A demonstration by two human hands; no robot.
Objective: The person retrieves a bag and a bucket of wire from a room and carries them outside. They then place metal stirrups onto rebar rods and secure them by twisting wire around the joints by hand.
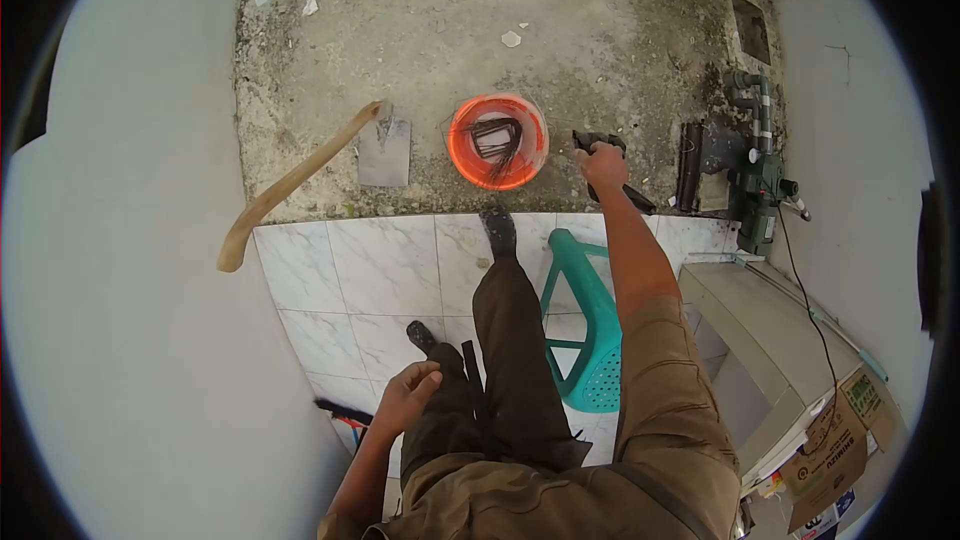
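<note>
My right hand (603,168) is closed around a black tool (598,140), held out above the rough concrete to the right of an orange bucket (543,155). One end of the tool shows past my fingers and another dark part shows below my wrist; the grip itself is hidden, and I cannot tell its exact kind. Inside the bucket lies a bundle of dark bent wire (515,140). My left hand (408,395) hangs by my left thigh, its fingers curled in with nothing visible in them.
A hoe (300,175) with a wooden handle leans at the left. On the white tiles by my leg stands a green plastic stool (590,310). A water pump (760,195) with pipes, a grey cabinet (745,310) and a cardboard box (825,465) line the right wall.
</note>
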